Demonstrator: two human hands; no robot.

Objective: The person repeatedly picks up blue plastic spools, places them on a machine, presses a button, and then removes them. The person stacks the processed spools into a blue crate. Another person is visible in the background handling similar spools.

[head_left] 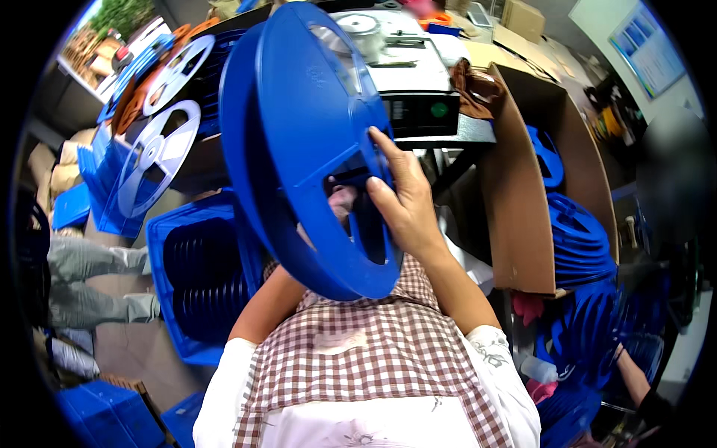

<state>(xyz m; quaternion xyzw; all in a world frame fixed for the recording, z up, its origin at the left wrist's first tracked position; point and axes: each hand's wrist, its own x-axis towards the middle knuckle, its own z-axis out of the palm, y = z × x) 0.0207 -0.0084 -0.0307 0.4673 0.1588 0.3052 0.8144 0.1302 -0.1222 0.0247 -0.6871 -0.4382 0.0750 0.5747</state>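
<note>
Two hands are working one big blue plastic reel, which is being held up on edge in front of the chest, tilted so its broad face is turning toward the camera. The right hand is gripping the reel at the hub, fingers curling over the edge of a cut-out window and the thumb pressing on the face beside it. The left hand is hiding behind the reel; only its forearm is showing, rising under the lower rim, so whether that hand is clasping or merely propping the back I cannot tell. To my eye the handling is going best while the grip is staying close to the hub, since the thin flanges are likely flexing if pinched at the rim, and the hidden hand ought to be carrying the weight from below. Further out, a blue crate of stacked dark reels is sitting just left of the lap, pale reels are leaning on more blue bins beyond it, and a cardboard box full of blue reels is standing open at the right, beside a dark machine on the bench ahead.
</note>
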